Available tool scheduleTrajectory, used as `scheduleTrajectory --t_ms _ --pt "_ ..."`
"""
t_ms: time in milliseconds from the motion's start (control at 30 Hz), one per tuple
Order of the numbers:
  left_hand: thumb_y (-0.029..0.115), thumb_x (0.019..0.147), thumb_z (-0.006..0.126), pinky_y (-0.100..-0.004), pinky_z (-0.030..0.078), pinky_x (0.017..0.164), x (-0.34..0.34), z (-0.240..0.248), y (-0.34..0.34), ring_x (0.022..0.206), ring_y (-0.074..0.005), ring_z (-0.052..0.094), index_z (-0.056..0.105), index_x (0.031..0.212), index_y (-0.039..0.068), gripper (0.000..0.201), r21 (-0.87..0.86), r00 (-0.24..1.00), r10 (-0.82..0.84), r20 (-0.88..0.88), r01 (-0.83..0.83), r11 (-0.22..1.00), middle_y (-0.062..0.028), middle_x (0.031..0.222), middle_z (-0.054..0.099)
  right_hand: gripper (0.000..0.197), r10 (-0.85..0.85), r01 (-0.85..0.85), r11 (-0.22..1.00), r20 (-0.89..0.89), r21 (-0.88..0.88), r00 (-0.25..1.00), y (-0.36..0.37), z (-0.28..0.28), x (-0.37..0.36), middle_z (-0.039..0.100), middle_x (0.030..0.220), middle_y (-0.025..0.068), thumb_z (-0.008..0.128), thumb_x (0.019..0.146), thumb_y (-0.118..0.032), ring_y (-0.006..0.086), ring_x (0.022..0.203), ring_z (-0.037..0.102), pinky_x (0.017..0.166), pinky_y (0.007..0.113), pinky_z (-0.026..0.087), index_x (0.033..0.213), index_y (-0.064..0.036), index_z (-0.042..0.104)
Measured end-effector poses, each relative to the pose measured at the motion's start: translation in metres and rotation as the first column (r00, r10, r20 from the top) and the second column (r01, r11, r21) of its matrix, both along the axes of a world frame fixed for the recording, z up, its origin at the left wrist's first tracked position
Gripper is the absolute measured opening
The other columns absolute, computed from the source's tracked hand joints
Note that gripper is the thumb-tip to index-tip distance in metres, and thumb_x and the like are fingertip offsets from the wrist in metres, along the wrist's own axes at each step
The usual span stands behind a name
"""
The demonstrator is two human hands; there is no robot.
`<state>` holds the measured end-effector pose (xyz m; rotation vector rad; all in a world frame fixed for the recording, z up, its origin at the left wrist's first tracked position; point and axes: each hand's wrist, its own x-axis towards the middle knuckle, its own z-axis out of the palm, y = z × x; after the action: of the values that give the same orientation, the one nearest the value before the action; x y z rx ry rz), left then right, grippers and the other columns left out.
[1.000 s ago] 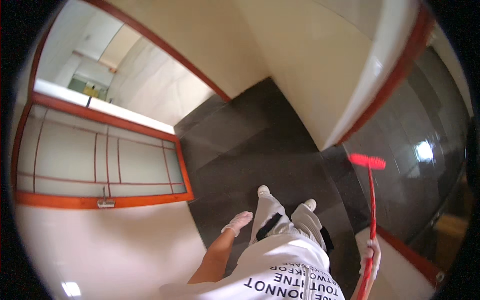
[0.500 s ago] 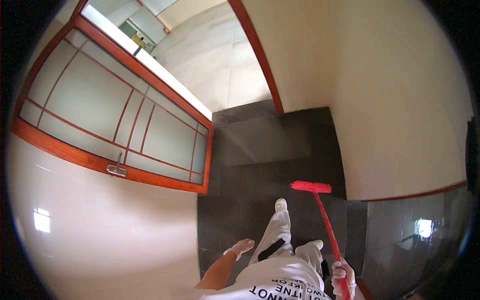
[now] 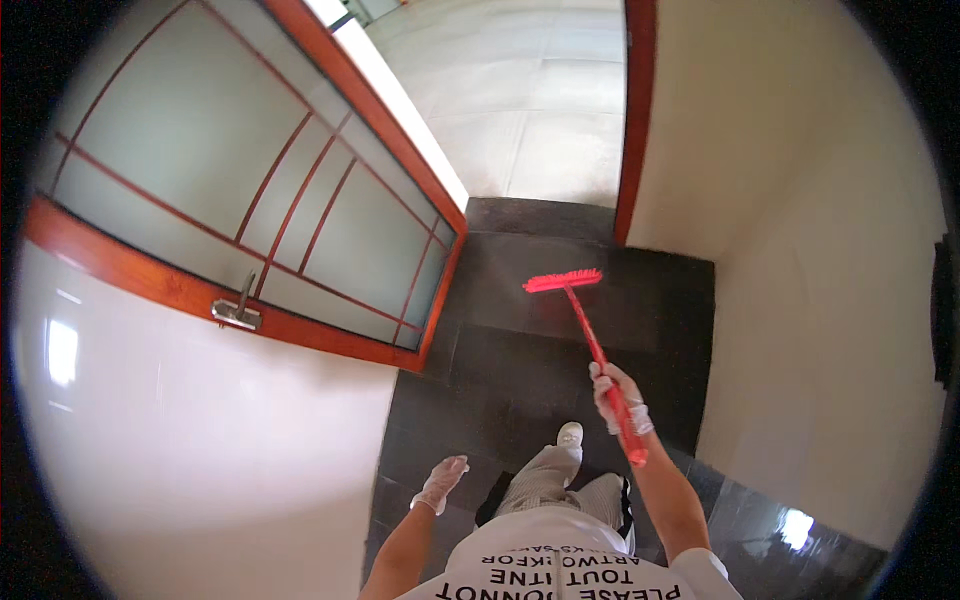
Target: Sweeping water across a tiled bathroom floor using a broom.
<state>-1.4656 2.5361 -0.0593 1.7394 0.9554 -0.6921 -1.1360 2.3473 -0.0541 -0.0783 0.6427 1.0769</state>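
Observation:
My right hand [image 3: 622, 402], in a thin see-through glove, is wrapped round the red handle of a broom [image 3: 590, 338]. The broom's butt end sticks out behind my hand, toward me. Its bright pink bristle head [image 3: 563, 281] lies crosswise ahead of me, over the dark floor just before the doorway; whether the bristles touch the tiles I cannot tell. Off to my left, my gloved left hand [image 3: 440, 484] hangs low beside my body. It holds nothing, and its fingers look loosely stretched.
A wood-framed frosted glass door [image 3: 270, 190] stands swung inward at the left, its metal handle [image 3: 237, 312] facing me. The doorway has a dark stone threshold [image 3: 540, 216] with a pale tiled floor [image 3: 520, 110] beyond. Cream walls [image 3: 780, 250] stand on the right. Glossy white tiles [image 3: 200, 440] cover the left wall.
My right hand has swung forward, carrying the broom head farther ahead and left toward the threshold. I have come closer to the doorway. My left hand has moved slightly left.

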Motion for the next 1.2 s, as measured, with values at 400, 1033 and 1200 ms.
scheduleTrajectory --t_ms 400,1033,1200 --pt "0.015 0.066 0.063 -0.0336 0.032 0.09 0.208 0.083 -0.016 0.107 -0.0292 0.04 0.039 0.115 0.006 0.056 0.357 0.446 -0.162 0.88 -0.398 0.845 -0.0144 0.112 0.044 0.014 0.429 -0.221 0.869 0.454 -0.442 0.781 0.162 -0.04 -0.023 0.054 0.083 0.0146 0.05 0.071 -0.006 0.0154 0.055 0.05 0.049 0.027 0.043 0.078 -0.0032 0.039" --pt "0.003 0.074 0.055 -0.0275 0.032 0.088 0.307 0.055 0.05 0.102 -0.0171 0.044 0.053 0.092 0.008 0.018 -0.353 -0.17 0.578 0.798 -0.91 0.22 -0.0059 0.103 0.05 0.026 0.915 -0.414 0.235 0.343 -0.879 -0.21 0.202 -0.03 0.266 0.059 0.082 0.0107 0.044 0.081 -0.023 0.0139 0.057 0.054 0.055 0.025 0.045 0.103 -0.0087 0.043" --pt "0.014 0.078 0.054 -0.0271 0.028 0.091 0.279 0.036 0.012 0.105 -0.0138 0.039 0.049 0.103 0.01 0.026 -0.357 -0.204 0.574 0.793 -0.919 0.166 -0.0038 0.111 0.043 0.014 0.978 -0.252 0.066 0.112 -0.965 -0.174 0.147 -0.058 0.299 0.058 0.072 0.0127 0.044 0.078 -0.02 0.0157 0.05 0.05 0.045 0.026 0.043 0.087 -0.0094 0.044"
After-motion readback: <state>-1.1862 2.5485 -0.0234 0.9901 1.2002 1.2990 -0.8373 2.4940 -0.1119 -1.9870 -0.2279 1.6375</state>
